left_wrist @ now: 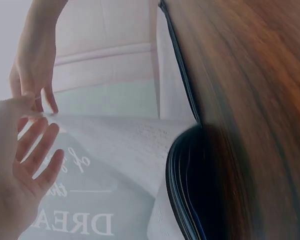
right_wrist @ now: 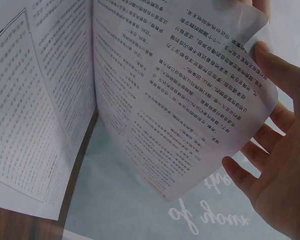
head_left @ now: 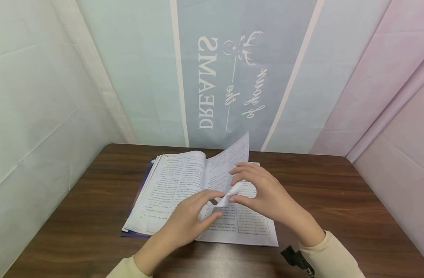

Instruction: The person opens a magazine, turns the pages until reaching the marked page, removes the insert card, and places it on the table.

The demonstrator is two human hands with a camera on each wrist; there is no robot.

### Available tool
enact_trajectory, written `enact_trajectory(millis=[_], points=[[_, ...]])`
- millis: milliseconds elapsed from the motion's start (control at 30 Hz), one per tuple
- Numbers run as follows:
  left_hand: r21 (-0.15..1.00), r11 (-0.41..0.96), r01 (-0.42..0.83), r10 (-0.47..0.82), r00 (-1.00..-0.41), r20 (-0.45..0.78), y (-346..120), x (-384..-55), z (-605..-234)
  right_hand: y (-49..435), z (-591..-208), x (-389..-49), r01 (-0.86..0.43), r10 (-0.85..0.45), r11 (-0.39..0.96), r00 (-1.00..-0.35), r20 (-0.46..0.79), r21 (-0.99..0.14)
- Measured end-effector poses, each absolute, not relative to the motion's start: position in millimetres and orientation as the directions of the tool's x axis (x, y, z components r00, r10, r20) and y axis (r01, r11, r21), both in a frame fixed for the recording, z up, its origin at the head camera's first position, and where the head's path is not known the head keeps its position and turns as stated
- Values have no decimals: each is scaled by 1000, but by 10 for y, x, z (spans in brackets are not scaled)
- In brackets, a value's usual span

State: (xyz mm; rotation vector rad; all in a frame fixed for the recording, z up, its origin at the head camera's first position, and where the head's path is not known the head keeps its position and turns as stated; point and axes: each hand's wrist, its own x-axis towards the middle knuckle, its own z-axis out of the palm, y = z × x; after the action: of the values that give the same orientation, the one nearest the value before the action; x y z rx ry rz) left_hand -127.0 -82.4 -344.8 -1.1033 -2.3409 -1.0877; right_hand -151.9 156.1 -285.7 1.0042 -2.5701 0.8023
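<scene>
An open book (head_left: 170, 193) with printed text lies on the table. One of its right-side pages (head_left: 234, 154) is lifted, its far corner standing up and its near outer edge bent over. My left hand (head_left: 189, 216) pinches that edge between thumb and fingers. Just beyond it, my right hand (head_left: 267, 191) grips the same page. In the right wrist view the right thumb (right_wrist: 277, 65) presses on the page's printed face, with fingers behind the sheet. The left wrist view shows the page (left_wrist: 125, 135) stretched from the book up to the fingertips of both hands.
The brown wooden table (head_left: 337, 216) reaches out on both sides of the book. A curtain with white lettering (head_left: 206, 83) hangs behind it, and pale cloth (head_left: 34, 116) closes off the sides. A black strap (head_left: 296, 258) is at the right sleeve.
</scene>
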Motion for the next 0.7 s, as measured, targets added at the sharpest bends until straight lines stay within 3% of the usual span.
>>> enact_trajectory(millis=[367, 600, 700], points=[[450, 482, 752, 408, -646, 645, -801, -1292, -3476, 1556, -2875, -1468, -734, -532, 553, -675, 512, -394], [432, 561, 706, 358, -678, 642, -912, -1341, -3498, 1582, -2877, -1417, -783, -513, 509, -609, 604, -357], [434, 593, 679, 332, -697, 636, -999, -1354, -3522, 1614, -2880, -1386, -782, -501, 509, -610, 614, -360]])
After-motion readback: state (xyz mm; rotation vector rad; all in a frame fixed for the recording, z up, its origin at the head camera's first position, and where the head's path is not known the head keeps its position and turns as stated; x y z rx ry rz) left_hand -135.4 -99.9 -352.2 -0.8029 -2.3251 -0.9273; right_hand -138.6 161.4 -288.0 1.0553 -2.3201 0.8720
